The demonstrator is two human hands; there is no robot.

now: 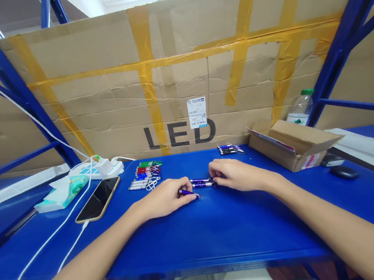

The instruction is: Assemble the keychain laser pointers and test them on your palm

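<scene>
My left hand (pixel 167 198) is closed on a short purple pen-like item (pixel 189 193), which points right over the blue table. Just beyond it, two more purple items (pixel 201 183) lie side by side on the table. At their right ends is my right hand (pixel 229 174), its fingers bent and pressed together; what they grip, if anything, is too small to name. A row of green, red, blue and silver items with clips (pixel 143 175) lies to the left. Behind my right hand is a small group of dark and purple ones (pixel 228 149).
On the left are a phone (pixel 99 200), a tissue pack (pixel 63 193), a power strip (pixel 108 168) and white cables. An open cardboard box (pixel 291 144), a mouse (pixel 344 172) and a bottle (pixel 300 107) are on the right. A large cardboard sheet (pixel 114 108) stands behind.
</scene>
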